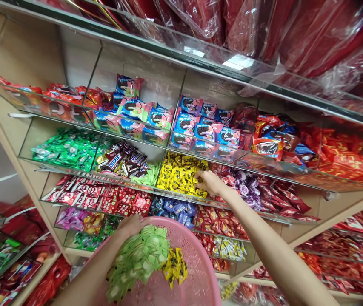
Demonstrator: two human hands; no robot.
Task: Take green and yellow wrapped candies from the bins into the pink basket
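Note:
A pink plastic basket (197, 250) is at the bottom middle, with pale green wrapped candies (143, 255) and a smaller heap of yellow-and-black wrapped candies (175, 267) inside. My left hand (135, 225) is closed on the basket's far rim. Up on the shelf, my right hand (208, 182) reaches into a clear compartment of yellow-wrapped candies (181, 172). Its fingers are bent down among the wrappers at the right side of that compartment; whether they hold any candy is hidden.
Clear-fronted shelves hold green candies (69, 148), Snickers bars (115, 159), blue-and-pink packs (186, 123) and purple candies (247, 185). A glass shelf edge (168, 42) runs above, with red plastic-wrapped goods over it. More stocked shelves stand left and right.

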